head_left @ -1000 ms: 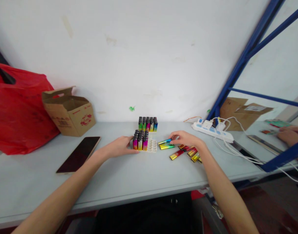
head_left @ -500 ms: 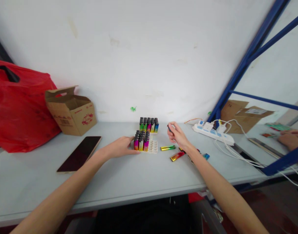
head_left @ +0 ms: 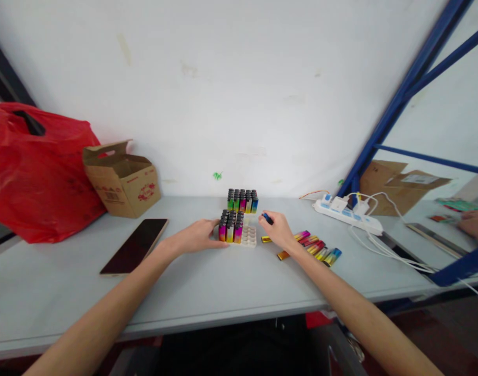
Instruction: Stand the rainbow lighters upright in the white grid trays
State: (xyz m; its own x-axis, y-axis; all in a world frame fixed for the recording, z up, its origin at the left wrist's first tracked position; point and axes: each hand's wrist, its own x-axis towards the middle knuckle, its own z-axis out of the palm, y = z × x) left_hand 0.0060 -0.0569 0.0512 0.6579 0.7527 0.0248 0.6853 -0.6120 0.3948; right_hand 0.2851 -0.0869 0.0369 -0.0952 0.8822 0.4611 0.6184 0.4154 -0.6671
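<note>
My left hand (head_left: pixel 202 236) grips the left side of a small white tray (head_left: pixel 250 239), thumb at its front and fingers behind. Upright lighters (head_left: pixel 230 230) with black tops and pink, yellow and purple bodies fill the tray's left part; bare round sockets show on its right. Just right of the tray, my right hand (head_left: pixel 277 228) is closed around a lighter (head_left: pixel 267 218) whose blue and black end sticks out. Beneath and beside that hand lie several loose metallic lighters (head_left: pixel 317 247). Part of one is hidden by the hand.
Behind the tray stands another block of upright lighters (head_left: pixel 242 201). A phone (head_left: pixel 135 246), an open carton (head_left: pixel 123 183) and a red bag (head_left: pixel 47 177) are on the left. To the right are a power strip (head_left: pixel 348 216), cables, a blue frame (head_left: pixel 399 104) and another person's hand (head_left: pixel 474 224).
My right hand has moved left and down, closer to the tray, with the lighter in it. More of the loose lighters show now. My left hand stays at the tray; the view has shifted slightly.
</note>
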